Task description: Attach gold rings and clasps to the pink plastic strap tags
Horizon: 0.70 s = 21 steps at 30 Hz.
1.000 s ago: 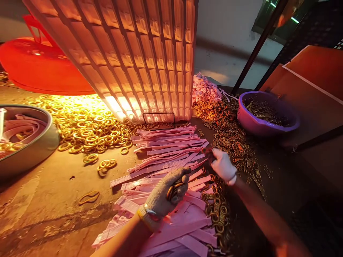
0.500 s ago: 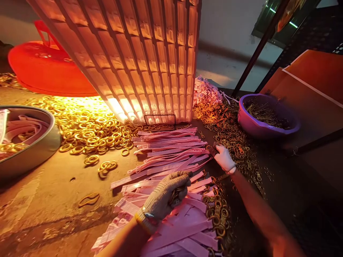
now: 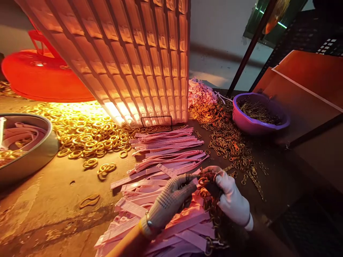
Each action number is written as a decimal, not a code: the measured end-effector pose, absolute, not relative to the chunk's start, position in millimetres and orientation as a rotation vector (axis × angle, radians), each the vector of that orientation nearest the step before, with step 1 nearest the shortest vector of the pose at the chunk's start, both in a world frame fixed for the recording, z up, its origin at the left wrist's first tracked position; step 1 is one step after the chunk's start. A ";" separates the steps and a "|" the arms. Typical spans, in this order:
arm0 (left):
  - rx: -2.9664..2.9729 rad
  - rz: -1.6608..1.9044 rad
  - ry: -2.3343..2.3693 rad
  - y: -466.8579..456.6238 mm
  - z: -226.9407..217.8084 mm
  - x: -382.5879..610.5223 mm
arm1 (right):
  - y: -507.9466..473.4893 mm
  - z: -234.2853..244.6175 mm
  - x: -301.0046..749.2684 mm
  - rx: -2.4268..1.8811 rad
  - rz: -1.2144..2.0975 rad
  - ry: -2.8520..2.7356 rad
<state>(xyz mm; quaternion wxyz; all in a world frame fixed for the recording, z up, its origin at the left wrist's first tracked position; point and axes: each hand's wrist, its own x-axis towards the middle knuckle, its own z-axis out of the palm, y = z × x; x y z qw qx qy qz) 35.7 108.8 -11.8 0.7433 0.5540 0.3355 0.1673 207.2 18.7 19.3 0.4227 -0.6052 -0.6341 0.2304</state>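
My left hand (image 3: 168, 203), in a grey dotted knit glove, is curled closed and pinches small metal pieces at its fingertips. My right hand (image 3: 230, 198), in a white glove, is closed too and meets the left at a small metal clasp (image 3: 205, 178) held between both. The two hands hover over a heap of pink plastic straps (image 3: 166, 157) lying flat on the table. A strip of brass rings and clasps (image 3: 214, 214) lies under my right hand.
A tall rack of pink strap pieces (image 3: 139, 60) stands behind. Gold rings (image 3: 85, 132) are piled at its left, brass clasps (image 3: 227, 139) at its right. A purple bowl (image 3: 257, 123) holds hooks. A metal basin (image 3: 26, 157) sits left, a red lid (image 3: 43, 76) behind it.
My right hand drew back from the far end of the straps toward me and met the left hand. The left hand moved slightly right, and both now pinch a clasp together.
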 end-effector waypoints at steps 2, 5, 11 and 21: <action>1.063 0.399 0.724 112.2 -18.6 34.4 | 19.1 17.6 211.2 -1.616 0.430 -1.686; 0.952 0.403 0.694 115.7 -28.4 33.2 | 23.2 14.7 206.8 -1.842 0.329 -1.891; 1.101 0.344 0.731 118.9 -33.6 31.1 | 35.2 15.2 185.1 -2.161 0.113 -2.280; 1.717 0.262 0.735 117.0 -8.5 29.7 | 28.4 15.2 179.2 -2.184 0.111 -2.422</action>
